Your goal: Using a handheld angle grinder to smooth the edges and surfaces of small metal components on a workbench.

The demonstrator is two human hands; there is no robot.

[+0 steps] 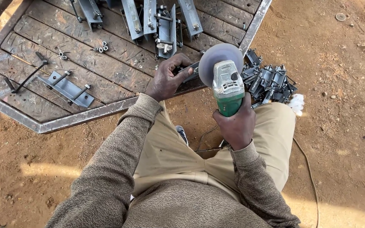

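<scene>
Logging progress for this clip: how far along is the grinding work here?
Done, it seems: bolted grey brackets lie on the wooden bench; whether they were ground cannot be told. In hand: the right hand grips a green grinder, its disc at a metal piece held by the left hand. Perhaps left: a pile of brackets on the ground.
</scene>
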